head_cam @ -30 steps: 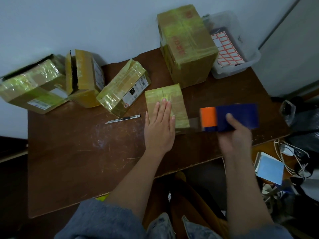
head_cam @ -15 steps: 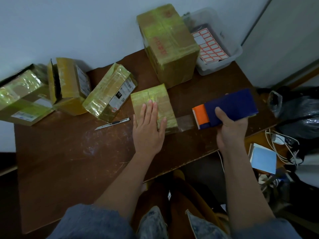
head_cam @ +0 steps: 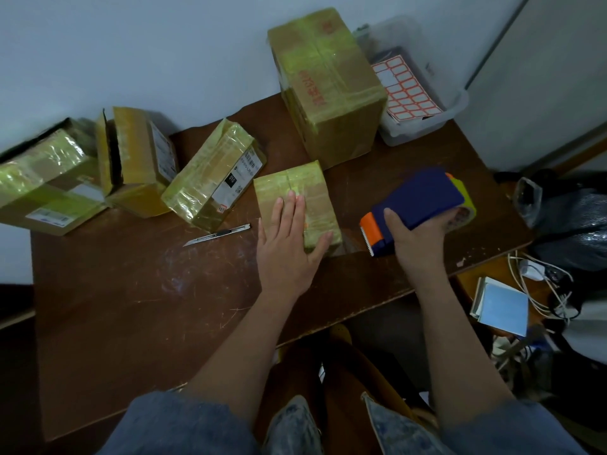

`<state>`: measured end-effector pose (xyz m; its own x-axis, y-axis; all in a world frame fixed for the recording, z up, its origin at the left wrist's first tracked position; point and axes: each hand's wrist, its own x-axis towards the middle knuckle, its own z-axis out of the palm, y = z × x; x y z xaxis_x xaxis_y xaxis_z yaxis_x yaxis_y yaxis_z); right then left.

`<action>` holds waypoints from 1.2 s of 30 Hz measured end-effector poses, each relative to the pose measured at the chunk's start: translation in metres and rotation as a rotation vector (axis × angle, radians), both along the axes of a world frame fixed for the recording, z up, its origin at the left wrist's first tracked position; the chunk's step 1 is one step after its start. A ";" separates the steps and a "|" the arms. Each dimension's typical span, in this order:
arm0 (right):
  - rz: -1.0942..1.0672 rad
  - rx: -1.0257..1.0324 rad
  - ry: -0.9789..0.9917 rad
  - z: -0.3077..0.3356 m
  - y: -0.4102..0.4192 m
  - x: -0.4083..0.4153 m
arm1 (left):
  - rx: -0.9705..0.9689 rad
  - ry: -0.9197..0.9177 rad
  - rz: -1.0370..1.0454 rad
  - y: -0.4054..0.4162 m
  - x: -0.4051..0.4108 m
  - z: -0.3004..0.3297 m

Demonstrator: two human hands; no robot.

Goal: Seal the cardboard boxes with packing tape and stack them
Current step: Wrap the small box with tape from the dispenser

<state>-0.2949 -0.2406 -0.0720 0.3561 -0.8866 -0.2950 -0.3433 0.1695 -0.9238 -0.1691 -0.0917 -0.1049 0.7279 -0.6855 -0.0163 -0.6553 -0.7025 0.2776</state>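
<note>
A blue tape dispenser (head_cam: 418, 208) with an orange cutter end is grasped in the right hand (head_cam: 414, 239), fingers wrapped under its body and the thumb laid across the top; a short strip of clear tape (head_cam: 350, 239) is stretched from the cutter to the near end of a small taped box (head_cam: 297, 200). That box is pressed flat onto the brown surface (head_cam: 131, 307) by the left hand (head_cam: 289, 247), whose grip is released (fingers straight, thumb spread over the box's near corner). A utility knife (head_cam: 216, 235) is laid just left of the small box. Behind it, a large taped box (head_cam: 326, 90) is stood near the wall, with a clear plastic bin (head_cam: 427, 126) of red-bordered labels beside it. Three more boxes are lined along the left: a labelled box (head_cam: 213, 175), an open-ended box (head_cam: 138, 159) and a far-left box (head_cam: 46, 182).
</note>
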 end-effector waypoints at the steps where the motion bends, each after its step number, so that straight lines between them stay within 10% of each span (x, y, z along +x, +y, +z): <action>1: 0.044 -0.049 0.066 -0.002 0.002 0.005 | 0.005 0.000 -0.002 0.001 0.000 0.000; 8: 0.008 -0.329 0.478 -0.014 -0.021 -0.012 | -0.002 -0.017 0.008 0.000 0.001 -0.003; 18: 0.622 -0.553 1.025 -0.029 0.000 0.012 | 0.016 0.014 -0.007 0.001 0.000 0.000; 27: 0.568 -0.558 0.790 -0.023 -0.004 0.002 | 0.009 0.100 -0.014 0.000 0.001 0.009; 30: 0.307 -0.354 0.414 -0.009 0.013 -0.002 | -0.156 0.277 -0.018 0.003 0.005 0.016; 36: 0.032 0.812 0.067 -0.013 0.031 0.017 | -0.461 0.496 0.100 0.020 0.013 0.026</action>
